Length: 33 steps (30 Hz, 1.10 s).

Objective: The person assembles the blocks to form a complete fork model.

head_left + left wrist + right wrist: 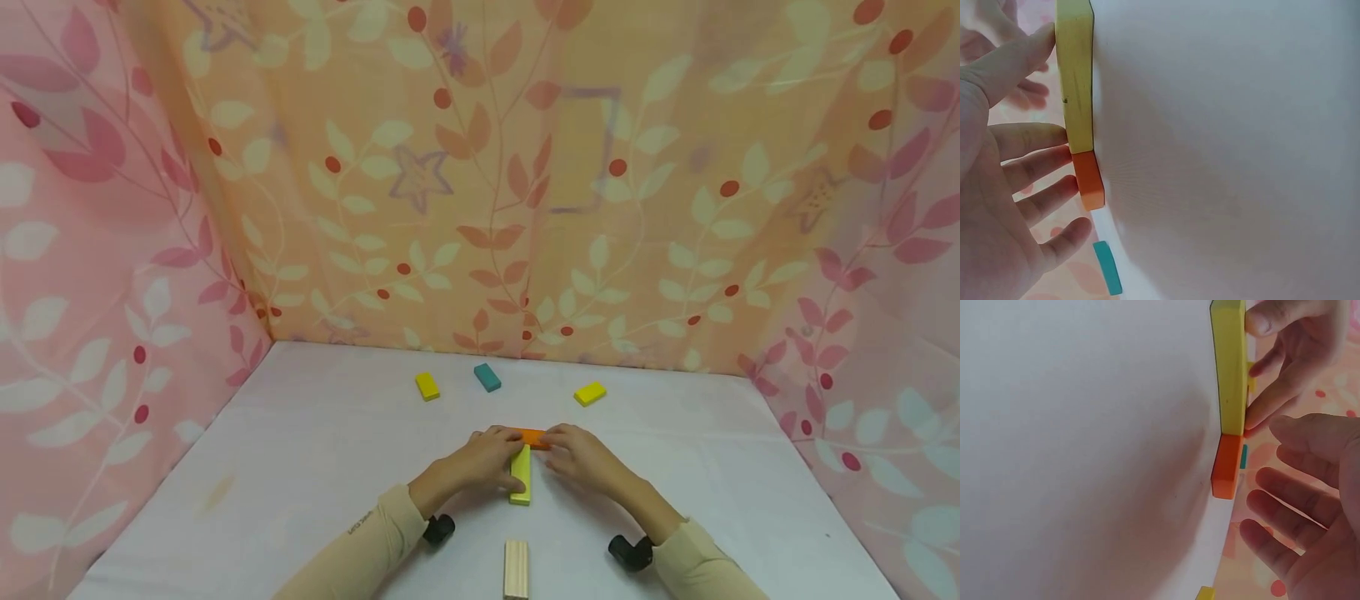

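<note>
Left hand, fingers extended, touches the long yellow block, whose far end meets the crosswise orange block on the worktop. The right hand has its fingers loosely apart; its wrist view shows a gap to the orange block that the head view hides. Only the head view shows the plain wooden block.

White sfc bears wood blk, teal blk, 2 yel blks, orange blk touching longer yel blk.

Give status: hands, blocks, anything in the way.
Left hand touching long yellow block. Right hand near orange block, contact unclear. Both blocks meet. Plain wooden block lies apart.
</note>
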Each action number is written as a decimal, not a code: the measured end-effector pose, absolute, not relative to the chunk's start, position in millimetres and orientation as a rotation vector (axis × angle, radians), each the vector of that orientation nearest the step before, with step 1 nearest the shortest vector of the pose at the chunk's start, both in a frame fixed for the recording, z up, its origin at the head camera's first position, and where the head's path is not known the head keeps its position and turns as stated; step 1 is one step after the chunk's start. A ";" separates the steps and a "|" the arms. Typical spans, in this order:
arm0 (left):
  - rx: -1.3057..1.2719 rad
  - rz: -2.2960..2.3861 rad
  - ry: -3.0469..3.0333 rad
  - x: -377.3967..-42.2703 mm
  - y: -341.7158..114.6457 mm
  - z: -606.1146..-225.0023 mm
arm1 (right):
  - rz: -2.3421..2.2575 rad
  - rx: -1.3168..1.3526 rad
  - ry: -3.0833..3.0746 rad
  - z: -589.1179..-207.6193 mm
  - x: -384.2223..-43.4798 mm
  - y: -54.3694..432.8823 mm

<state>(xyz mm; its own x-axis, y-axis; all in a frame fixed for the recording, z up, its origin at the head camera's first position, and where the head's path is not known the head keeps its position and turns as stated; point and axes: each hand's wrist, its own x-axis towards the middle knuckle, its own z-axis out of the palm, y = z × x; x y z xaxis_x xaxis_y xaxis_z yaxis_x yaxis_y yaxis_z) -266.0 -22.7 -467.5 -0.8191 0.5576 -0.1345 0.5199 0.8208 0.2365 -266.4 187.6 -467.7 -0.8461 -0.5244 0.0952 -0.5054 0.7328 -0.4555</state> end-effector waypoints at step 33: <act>0.829 0.305 2.810 -266.3 -24.2 -471.2 | -0.927 -0.936 2.806 -461.2 -210.8 187.8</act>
<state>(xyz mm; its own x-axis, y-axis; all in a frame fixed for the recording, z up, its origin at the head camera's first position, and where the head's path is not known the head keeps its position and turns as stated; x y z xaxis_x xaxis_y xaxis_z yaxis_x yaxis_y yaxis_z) -266.3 -24.2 -471.2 -0.8239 0.5521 -0.1281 0.5117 0.8218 0.2505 -210.8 187.8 -461.2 -0.8168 -0.5589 0.1429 -0.5341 0.6390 -0.5536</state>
